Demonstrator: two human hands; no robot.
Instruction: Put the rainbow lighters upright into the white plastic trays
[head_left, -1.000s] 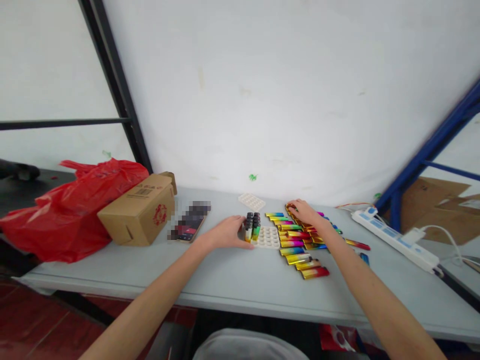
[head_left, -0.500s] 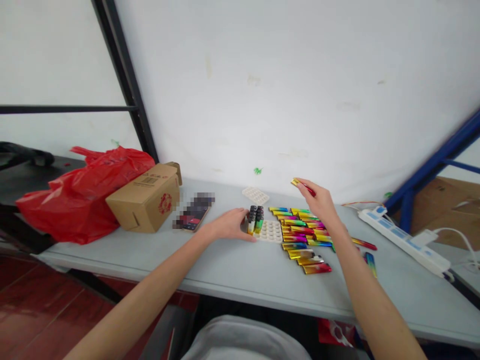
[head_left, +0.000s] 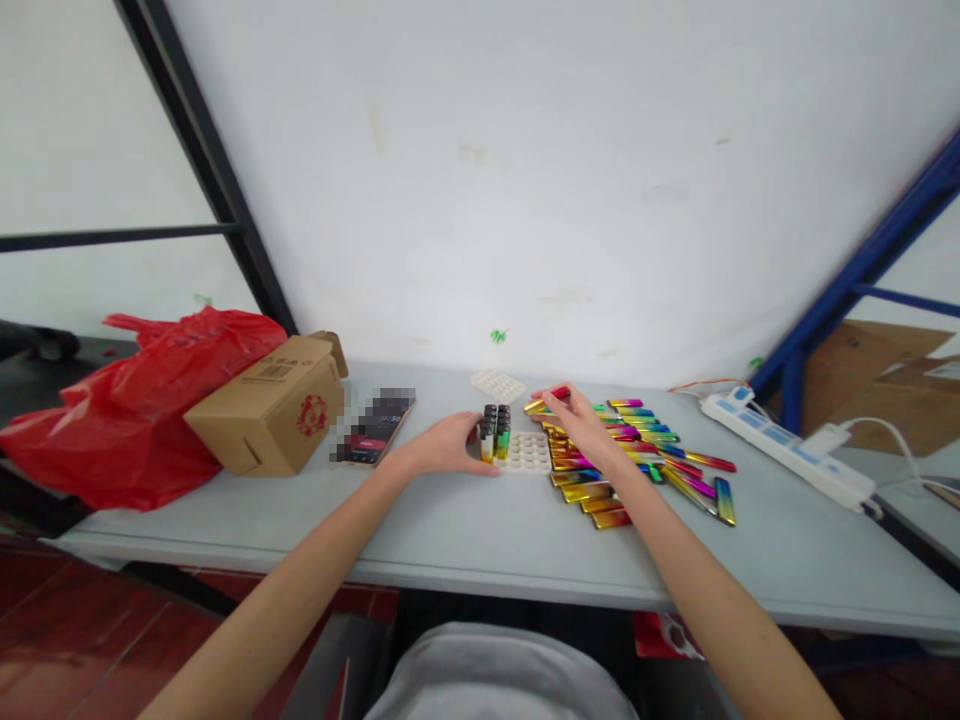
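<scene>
My left hand (head_left: 444, 445) curves around the left end of a white tray (head_left: 534, 452) with round holes, its thumb along the near edge and fingers behind. Several black-topped lighters (head_left: 494, 432) stand upright in the tray's left part, close to that hand. In my right hand (head_left: 583, 422) a shiny gold-and-red lighter (head_left: 536, 406) is pinched between the fingers, raised just right of the tray's far corner. Below and beside it, a spread of shiny multicoloured lighters (head_left: 589, 493) lies flat on the table, partly hidden by my right hand and forearm.
A second white holed tray (head_left: 498, 386) lies behind, near the wall. Left on the grey table (head_left: 450, 530) are a phone (head_left: 379, 425), a cardboard box (head_left: 266, 405) and a red plastic bag (head_left: 142, 410). A white power strip (head_left: 787, 450) with cables lies at right.
My right hand has come down and left with the lighter, from above the loose lighters to near the tray. My left hand stays at the tray. The view has shifted slightly right.
</scene>
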